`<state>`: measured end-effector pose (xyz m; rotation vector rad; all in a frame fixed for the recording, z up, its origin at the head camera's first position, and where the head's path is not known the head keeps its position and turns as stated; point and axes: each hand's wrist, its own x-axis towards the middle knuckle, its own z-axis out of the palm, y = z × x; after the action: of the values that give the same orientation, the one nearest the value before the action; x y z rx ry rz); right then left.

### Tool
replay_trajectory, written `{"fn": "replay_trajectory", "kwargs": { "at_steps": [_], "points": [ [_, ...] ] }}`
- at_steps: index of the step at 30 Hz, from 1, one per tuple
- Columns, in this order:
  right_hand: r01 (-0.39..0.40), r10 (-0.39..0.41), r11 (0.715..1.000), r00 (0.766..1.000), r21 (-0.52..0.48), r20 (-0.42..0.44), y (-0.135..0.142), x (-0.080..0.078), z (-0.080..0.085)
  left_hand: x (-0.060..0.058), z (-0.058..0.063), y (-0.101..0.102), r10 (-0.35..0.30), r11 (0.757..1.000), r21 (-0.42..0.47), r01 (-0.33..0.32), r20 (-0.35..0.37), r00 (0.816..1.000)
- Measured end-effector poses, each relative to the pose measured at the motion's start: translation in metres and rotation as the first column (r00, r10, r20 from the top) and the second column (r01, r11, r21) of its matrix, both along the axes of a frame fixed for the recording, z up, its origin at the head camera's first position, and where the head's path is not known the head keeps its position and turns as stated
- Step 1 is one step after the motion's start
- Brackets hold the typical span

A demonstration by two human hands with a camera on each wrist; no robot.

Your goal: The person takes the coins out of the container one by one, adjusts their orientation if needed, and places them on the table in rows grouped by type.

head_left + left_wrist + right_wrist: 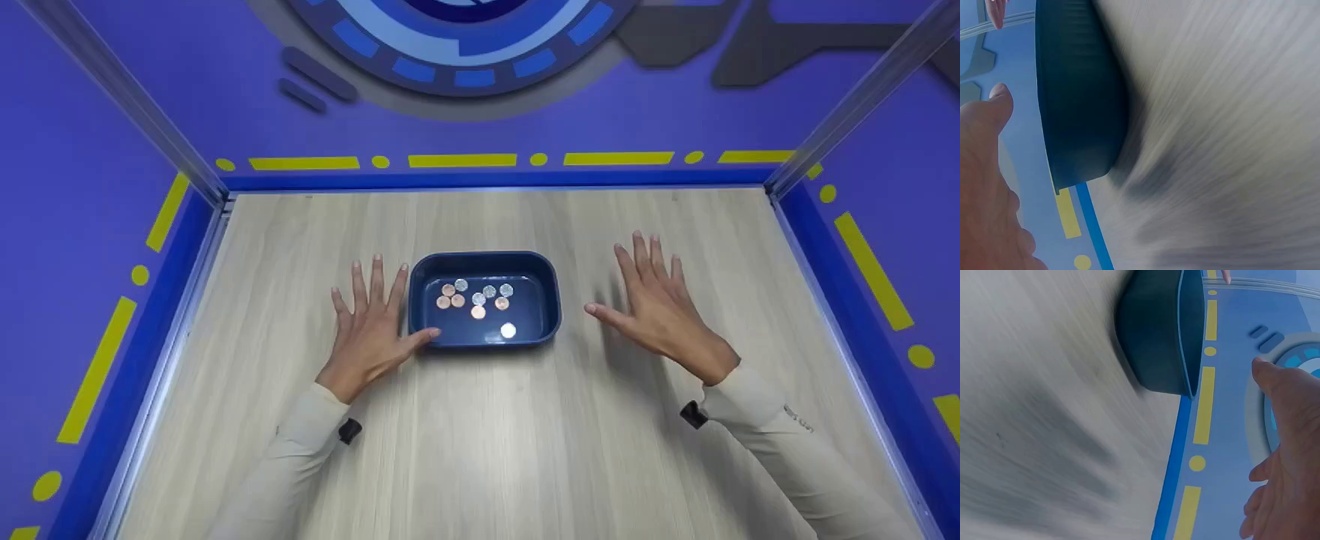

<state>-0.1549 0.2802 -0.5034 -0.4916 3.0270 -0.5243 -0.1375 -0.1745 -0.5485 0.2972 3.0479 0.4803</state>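
A dark blue rectangular tub (484,344) with rounded corners sits mid-table. Several copper-coloured coins (444,302) and silver coins (506,289) lie flat on its floor, mostly toward the back and left. My left hand (367,339) is just left of the tub, fingers spread and straight; from above, its thumb overlaps the front left rim. The left wrist view shows that thumb (999,107) apart from the tub wall (1078,95). My right hand (658,311) hovers to the right of the tub, fingers spread, holding nothing. The tub (1151,332) also shows in the right wrist view.
The tub stands on a pale wood-grain table (480,450). Blue panels with yellow markings (462,160) enclose the back and both sides, with metal posts (825,120) at the back corners. Dark wrist devices (349,430) show at both sleeves.
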Motion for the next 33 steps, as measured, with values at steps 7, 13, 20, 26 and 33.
{"fn": "replay_trajectory", "kwargs": {
  "at_steps": [7,13,20,26,33],
  "points": [
    [-0.008,0.008,0.999,1.000,-0.043,-0.003,-0.011,-0.003,0.001,0.001,-0.004,0.002,-0.039,0.998,0.051,0.039,-0.002,0.999],
    [-0.021,0.022,0.997,1.000,-0.074,0.010,-0.025,-0.006,-0.001,0.003,-0.009,0.004,-0.054,0.994,0.094,0.056,-0.025,0.998],
    [-0.071,0.065,0.990,0.996,-0.125,-0.056,-0.048,-0.008,-0.005,0.003,-0.017,0.004,-0.067,0.977,0.199,0.071,-0.023,0.997],
    [-0.136,0.116,0.969,0.988,-0.207,-0.105,-0.070,-0.012,-0.010,0.001,-0.025,0.006,-0.065,0.945,0.323,0.058,0.012,0.998],
    [-0.194,0.171,0.932,0.980,-0.307,-0.102,-0.093,-0.017,-0.022,-0.001,-0.035,0.007,-0.058,0.886,0.463,0.026,0.054,0.997]
  ]
}}
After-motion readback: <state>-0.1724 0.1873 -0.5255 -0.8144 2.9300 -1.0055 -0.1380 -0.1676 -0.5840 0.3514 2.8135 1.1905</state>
